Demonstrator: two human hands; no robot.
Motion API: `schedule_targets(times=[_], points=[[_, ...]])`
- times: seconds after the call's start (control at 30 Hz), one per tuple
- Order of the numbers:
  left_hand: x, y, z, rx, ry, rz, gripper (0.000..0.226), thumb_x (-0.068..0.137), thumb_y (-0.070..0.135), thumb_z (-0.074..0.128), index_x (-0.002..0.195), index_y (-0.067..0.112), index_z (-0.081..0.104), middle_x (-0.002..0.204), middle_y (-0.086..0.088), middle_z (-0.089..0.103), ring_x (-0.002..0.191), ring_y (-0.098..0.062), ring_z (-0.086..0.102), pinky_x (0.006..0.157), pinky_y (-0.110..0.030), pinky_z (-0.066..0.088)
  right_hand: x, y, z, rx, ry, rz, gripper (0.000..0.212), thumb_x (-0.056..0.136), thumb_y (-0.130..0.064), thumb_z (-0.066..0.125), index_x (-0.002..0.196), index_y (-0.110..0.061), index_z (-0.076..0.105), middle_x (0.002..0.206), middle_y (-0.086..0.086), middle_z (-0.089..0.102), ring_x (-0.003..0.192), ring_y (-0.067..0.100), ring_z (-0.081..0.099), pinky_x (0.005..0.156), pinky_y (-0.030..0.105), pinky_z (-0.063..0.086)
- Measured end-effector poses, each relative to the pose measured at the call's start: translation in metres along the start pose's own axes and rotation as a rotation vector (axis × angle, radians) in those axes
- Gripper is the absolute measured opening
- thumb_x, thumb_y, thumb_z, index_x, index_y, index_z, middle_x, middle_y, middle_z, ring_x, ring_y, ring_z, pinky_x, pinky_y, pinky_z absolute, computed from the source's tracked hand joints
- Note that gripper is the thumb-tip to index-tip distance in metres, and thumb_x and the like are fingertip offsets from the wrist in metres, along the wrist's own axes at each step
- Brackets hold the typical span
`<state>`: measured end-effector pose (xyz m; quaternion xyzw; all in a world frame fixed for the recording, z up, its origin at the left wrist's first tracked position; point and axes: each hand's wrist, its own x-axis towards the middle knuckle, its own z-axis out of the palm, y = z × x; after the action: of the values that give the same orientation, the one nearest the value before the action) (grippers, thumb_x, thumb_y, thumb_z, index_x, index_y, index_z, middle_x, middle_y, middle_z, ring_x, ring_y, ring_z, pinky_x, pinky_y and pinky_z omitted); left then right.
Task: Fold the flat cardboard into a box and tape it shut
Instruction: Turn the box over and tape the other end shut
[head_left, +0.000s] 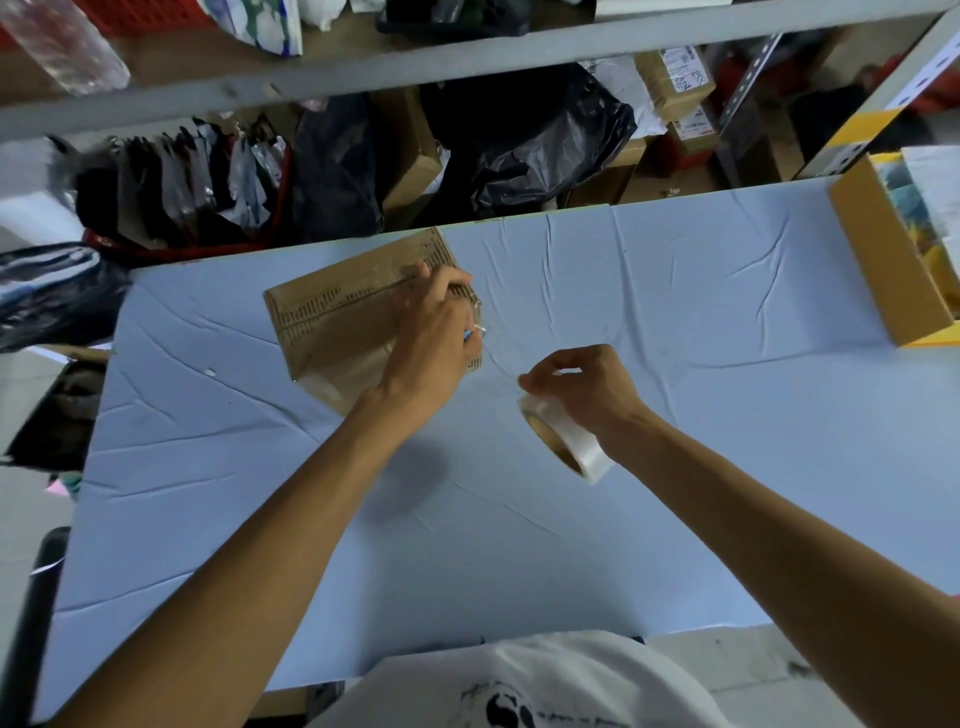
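box (337, 317) sits folded on the worktop (675, 312), far left of centre. left hand (436, 332) bears down on its right end, grip curled on what looks like a small blue tool (470, 333). right hand (587, 384) has its grip clamped on the roll (569, 441), just off the box, with a clear strip (501, 353) stretched between them. risks here: let the strip go slack and it folds on itself or sticks to the cloth. pull too hard and the light box skids or the seam lifts. any cut lands close to the fingers.

shirt (571, 670): white | print (511, 713): black, on front | forearms (291, 509): bare
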<state>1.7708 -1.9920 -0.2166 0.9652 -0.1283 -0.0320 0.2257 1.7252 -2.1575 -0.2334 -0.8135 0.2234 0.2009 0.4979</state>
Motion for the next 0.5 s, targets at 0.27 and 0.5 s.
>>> schedule_targets(times=[0.27, 0.5], points=[[-0.003, 0.007, 0.0, -0.025, 0.016, 0.004, 0.021, 0.087, 0.004, 0.062, 0.07, 0.008, 0.05, 0.129, -0.009, 0.049, 0.122, -0.024, 0.046, 0.101, -0.04, 0.04, 0.003, 0.002, -0.014, -0.5, 0.108, -0.149, 0.008, 0.08, -0.037, 0.067, 0.079, -0.03, 0.07, 0.097, -0.002, 0.066, 0.09, 0.026, 0.06, 0.069, 0.029, 0.035], [-0.003, 0.006, 0.001, -0.03, 0.035, 0.002, 0.018, 0.088, 0.003, 0.06, 0.074, 0.008, 0.051, 0.129, -0.007, 0.05, 0.131, -0.025, 0.038, 0.103, -0.039, 0.038, 0.005, -0.002, -0.023, -0.629, 0.119, -0.231, 0.009, 0.082, -0.038, 0.068, 0.081, -0.029, 0.07, 0.094, 0.001, 0.062, 0.087, 0.029, 0.058, 0.069, 0.03, 0.033]])
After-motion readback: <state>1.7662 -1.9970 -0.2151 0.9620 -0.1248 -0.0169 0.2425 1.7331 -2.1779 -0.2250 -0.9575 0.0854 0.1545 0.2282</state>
